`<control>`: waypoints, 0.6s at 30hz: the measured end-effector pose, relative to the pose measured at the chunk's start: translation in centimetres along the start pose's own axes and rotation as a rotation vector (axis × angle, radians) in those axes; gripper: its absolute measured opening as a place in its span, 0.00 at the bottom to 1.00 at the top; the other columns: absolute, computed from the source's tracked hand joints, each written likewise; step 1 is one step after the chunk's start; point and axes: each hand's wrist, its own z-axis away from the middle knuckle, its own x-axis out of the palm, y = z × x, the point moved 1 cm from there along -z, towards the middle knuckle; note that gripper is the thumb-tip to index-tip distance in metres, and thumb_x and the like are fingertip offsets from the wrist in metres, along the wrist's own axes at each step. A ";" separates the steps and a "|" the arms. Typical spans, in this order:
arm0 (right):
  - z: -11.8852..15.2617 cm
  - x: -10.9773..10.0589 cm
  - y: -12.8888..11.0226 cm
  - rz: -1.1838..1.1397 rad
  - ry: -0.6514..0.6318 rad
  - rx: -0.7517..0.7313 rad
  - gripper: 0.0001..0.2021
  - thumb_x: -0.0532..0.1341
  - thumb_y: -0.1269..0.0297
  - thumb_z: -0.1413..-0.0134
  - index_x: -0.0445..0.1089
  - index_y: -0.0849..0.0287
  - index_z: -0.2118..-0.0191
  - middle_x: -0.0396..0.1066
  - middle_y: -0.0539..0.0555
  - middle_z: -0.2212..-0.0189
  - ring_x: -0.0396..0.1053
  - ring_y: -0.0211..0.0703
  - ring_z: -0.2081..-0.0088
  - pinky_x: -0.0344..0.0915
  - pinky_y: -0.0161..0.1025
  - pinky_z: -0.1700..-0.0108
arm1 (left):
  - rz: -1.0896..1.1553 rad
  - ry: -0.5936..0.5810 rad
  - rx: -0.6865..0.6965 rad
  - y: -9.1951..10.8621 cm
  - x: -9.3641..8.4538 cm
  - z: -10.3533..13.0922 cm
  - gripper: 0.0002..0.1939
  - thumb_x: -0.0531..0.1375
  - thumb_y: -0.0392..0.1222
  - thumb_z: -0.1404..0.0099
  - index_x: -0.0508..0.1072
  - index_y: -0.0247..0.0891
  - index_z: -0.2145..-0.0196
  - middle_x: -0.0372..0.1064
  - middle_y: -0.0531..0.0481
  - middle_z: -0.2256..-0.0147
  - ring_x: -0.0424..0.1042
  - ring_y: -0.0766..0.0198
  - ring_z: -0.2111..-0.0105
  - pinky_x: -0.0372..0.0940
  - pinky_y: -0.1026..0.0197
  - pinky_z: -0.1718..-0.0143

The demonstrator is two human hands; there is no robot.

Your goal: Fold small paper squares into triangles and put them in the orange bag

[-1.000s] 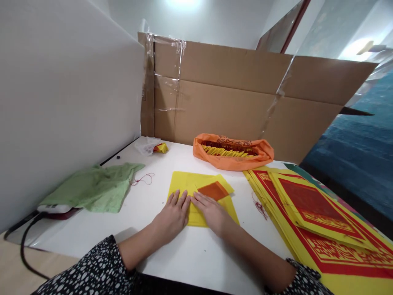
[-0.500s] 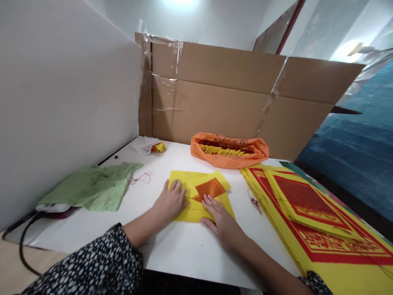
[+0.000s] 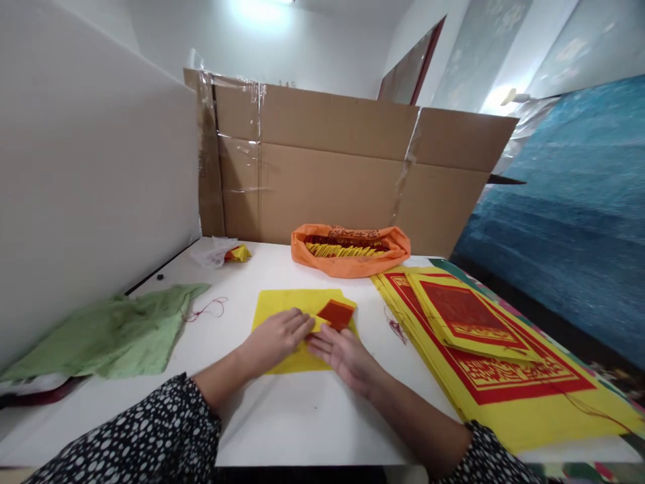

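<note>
A yellow sheet [image 3: 275,302] lies flat on the white table in front of me. On top of it is a smaller yellow piece with a red-orange panel [image 3: 336,312], partly folded over. My left hand [image 3: 277,341] reaches in from the left, its fingers together on the folded yellow edge. From the right, my right hand [image 3: 347,356] is turned partly palm-up and pinches the same piece near its lower edge. The two hands' fingertips almost meet, and they hide part of the fold.
An orange bag [image 3: 347,269] full of yellow-and-red folded pieces stands behind. Stacked yellow-and-red printed sheets [image 3: 484,316] lie at right, near red thread [image 3: 397,329]. At left are a green cloth [image 3: 111,333] and a plastic bag [image 3: 214,254]. A cardboard wall [image 3: 322,188] closes the back.
My right hand has rolled from lying flat on the red-orange panel to gripping the piece's edge. My left hand has moved in toward it, and the piece is folded further. The view has shifted.
</note>
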 end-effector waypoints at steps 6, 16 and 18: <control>-2.9 0.1 -3.3 0.154 -0.271 0.017 0.22 0.70 0.60 0.55 0.68 0.57 0.52 0.74 0.55 0.58 0.72 0.47 0.55 0.67 0.45 0.51 | -0.166 0.092 0.149 0.5 -2.2 1.0 0.24 0.53 0.32 0.31 0.59 0.41 0.38 0.64 0.43 0.42 0.62 0.55 0.43 0.59 0.53 0.47; -8.5 -5.1 -8.2 1.350 -0.399 0.008 0.22 0.68 0.67 0.56 0.67 0.59 0.52 0.70 0.56 0.56 0.67 0.50 0.53 0.62 0.48 0.49 | 0.101 -0.101 0.022 -3.1 1.3 3.9 0.12 0.51 0.35 0.29 0.69 0.35 0.51 0.73 0.40 0.52 0.68 0.55 0.46 0.64 0.53 0.48; -8.0 -4.3 -7.3 1.530 -0.256 -0.283 0.22 0.69 0.64 0.55 0.67 0.58 0.53 0.68 0.56 0.55 0.64 0.51 0.52 0.59 0.50 0.47 | 0.202 -0.155 -0.067 -2.5 1.9 3.8 0.12 0.52 0.34 0.30 0.70 0.37 0.52 0.73 0.42 0.52 0.72 0.57 0.51 0.67 0.56 0.50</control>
